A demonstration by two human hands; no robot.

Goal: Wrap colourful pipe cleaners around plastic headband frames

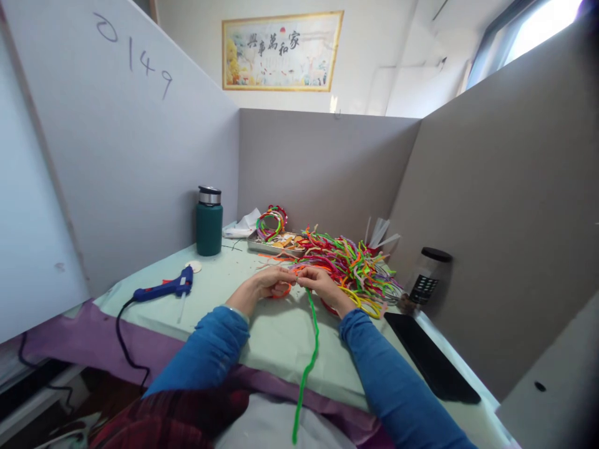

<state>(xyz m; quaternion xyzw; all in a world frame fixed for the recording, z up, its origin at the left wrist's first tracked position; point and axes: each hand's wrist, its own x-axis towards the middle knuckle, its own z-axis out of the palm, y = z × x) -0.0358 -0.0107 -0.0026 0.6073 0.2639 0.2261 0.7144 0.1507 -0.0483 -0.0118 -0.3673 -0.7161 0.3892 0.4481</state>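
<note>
My left hand (269, 282) and my right hand (322, 287) meet at their fingertips above the middle of the table. A long green pipe cleaner (314, 337) hangs from the pinched fingers of my right hand, slightly wavy, and runs toward the table's front edge and my lap. Under the curled fingers of my left hand shows part of an orange ring (282, 293), which those fingers seem to grip. Where the green end meets the ring is hidden by the fingertips. Just beyond the hands lies a large heap of many-coloured pipe cleaners (350, 255).
At left lie a blue glue gun (163, 288) with a cord and a round white piece (194, 266); a green bottle (209, 224) stands behind. A metal tray (276, 246) holds small parts, with colourful rings (271, 223) above. Rightward are yellow hoops (365, 302), a clear jar (428, 280) and a black slab (430, 355).
</note>
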